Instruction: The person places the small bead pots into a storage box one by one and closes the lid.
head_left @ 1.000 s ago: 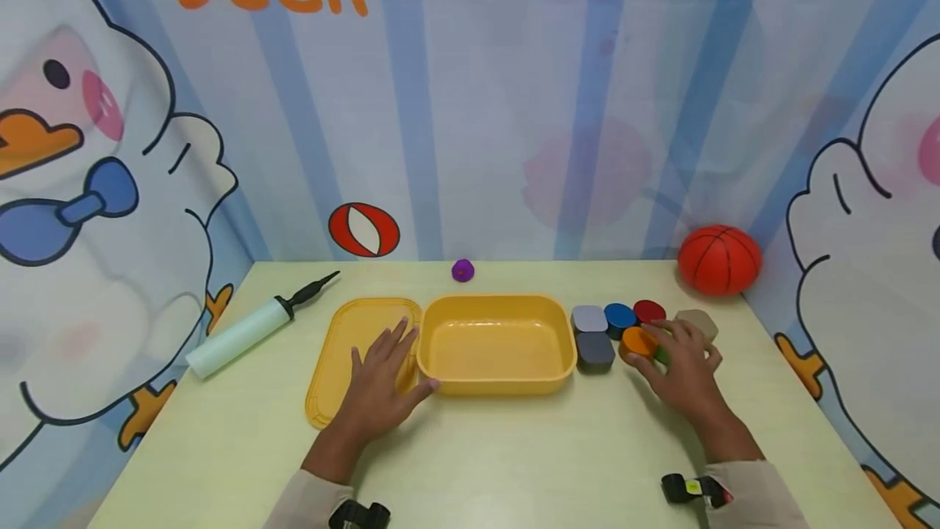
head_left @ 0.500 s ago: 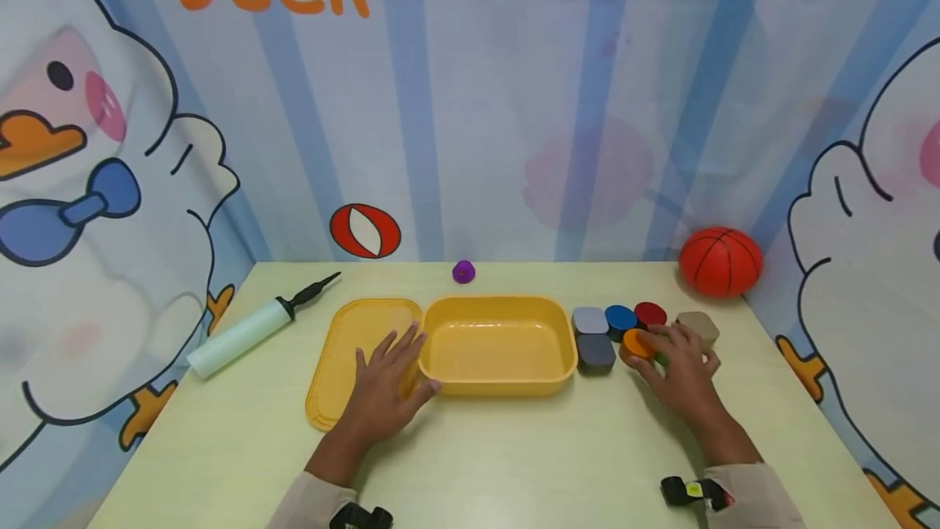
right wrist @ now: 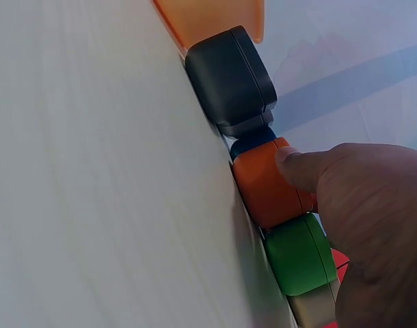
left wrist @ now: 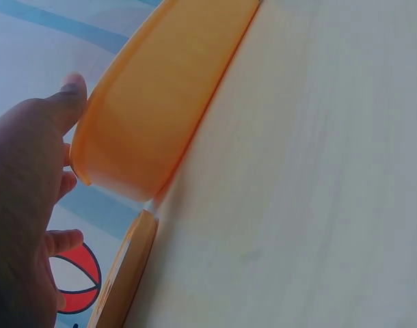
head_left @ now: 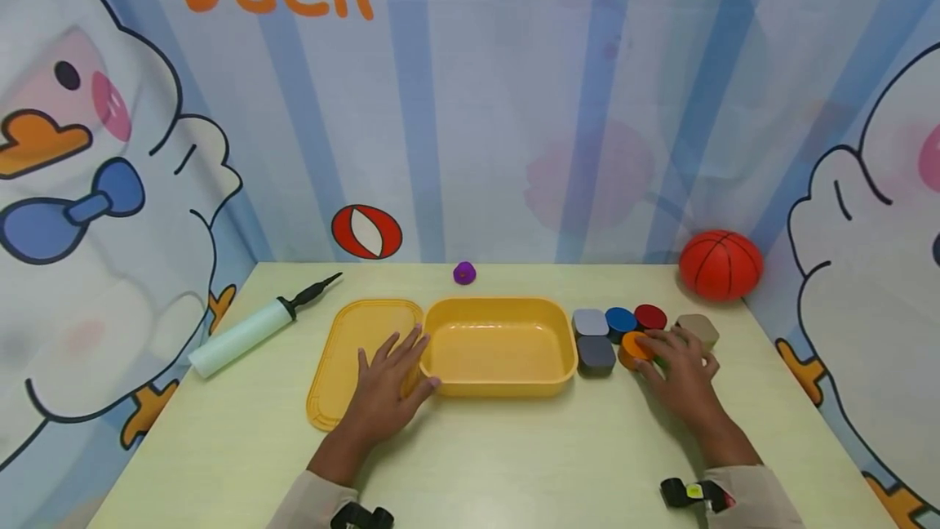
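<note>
Pinching orange case, wide tabletop in front

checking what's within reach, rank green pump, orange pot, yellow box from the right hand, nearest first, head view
1. Orange pot, touched by the right hand
2. Yellow box, left of the pot
3. Green pump, at far left

The yellow tub looks glossy plastic, the orange case smooth.

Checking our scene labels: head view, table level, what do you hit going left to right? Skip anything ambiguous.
Pale green pump → yellow lid → yellow box → dark grey block → orange block → right hand → red ball.
</note>
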Demonstrator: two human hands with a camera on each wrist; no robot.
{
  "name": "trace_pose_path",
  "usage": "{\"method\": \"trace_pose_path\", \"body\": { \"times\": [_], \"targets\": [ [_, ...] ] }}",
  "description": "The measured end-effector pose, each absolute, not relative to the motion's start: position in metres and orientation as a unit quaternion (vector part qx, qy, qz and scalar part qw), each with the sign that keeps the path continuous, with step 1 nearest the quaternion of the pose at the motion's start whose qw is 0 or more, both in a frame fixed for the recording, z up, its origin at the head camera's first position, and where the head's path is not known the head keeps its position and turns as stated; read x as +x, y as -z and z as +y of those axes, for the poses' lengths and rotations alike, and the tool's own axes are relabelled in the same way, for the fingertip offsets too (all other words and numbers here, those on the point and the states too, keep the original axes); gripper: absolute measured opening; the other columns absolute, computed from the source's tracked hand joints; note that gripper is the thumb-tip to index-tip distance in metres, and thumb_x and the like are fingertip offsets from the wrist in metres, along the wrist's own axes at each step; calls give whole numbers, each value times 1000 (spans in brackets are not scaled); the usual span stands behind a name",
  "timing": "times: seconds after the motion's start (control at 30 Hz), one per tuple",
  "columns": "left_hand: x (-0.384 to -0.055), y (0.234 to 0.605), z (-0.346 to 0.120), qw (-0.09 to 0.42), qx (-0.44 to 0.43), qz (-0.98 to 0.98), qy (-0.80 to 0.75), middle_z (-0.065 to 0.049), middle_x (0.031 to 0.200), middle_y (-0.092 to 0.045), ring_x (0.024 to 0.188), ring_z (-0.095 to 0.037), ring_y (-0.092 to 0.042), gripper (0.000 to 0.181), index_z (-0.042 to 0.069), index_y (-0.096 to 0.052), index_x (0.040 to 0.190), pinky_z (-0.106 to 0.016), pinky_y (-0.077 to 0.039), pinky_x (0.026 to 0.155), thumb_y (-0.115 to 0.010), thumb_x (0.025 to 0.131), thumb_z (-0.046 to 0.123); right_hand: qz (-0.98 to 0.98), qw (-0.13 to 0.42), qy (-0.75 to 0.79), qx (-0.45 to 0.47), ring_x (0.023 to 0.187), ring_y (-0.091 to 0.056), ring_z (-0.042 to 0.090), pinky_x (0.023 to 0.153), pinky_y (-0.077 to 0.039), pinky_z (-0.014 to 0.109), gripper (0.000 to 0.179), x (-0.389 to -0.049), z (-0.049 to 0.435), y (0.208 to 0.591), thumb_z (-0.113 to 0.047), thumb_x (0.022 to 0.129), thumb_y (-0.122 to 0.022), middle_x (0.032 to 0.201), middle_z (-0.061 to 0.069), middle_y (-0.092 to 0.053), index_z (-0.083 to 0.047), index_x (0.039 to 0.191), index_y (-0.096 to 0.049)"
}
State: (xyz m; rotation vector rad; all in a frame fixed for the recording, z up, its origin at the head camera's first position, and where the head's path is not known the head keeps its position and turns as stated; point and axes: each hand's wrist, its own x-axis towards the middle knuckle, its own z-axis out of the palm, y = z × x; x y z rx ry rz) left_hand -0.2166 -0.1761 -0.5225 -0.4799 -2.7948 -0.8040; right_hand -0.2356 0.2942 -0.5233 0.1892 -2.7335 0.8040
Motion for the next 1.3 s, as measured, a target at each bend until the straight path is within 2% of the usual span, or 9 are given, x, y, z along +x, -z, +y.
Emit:
{"method": "trace_pose_path", "body": {
  "times": [0.3,0.87,1.1,1.3],
  "targets": [
    [-215,521,-176,94,-156,-948,263,1,178,-38,166,-44,-31,71,20,-48,167,-91,-4,123,-65,106,53,-950,134,-275,65,151,-27,58,109,-18,82,42,-237,294,524,-11,101,-76,150,31,-57,2,140,-69],
    [-213,521,-176,121,-163,-952,231,-1,175,-44,163,-48,-36,70,15,-51,164,-94,-7,120,-65,107,53,-945,157,-279,61,151,-28,57,110,-16,83,43,-236,291,520,-8,99,-79,148,30,-59,4,139,-70],
    [-216,521,-175,126,-167,-952,223,0,174,-45,164,-48,-33,70,16,-52,164,-94,-5,119,-64,107,54,-938,191,-284,56,149,-30,56,110,-18,83,44,-233,289,517,-6,96,-82,147,29,-60,4,137,-72],
    [-216,520,-175,125,-170,-952,221,0,175,-44,165,-48,-32,69,16,-51,164,-94,-3,119,-64,107,52,-916,250,-305,73,141,-38,52,104,-21,78,40,-233,286,516,-5,93,-85,140,27,-64,2,132,-76]
  ]
}}
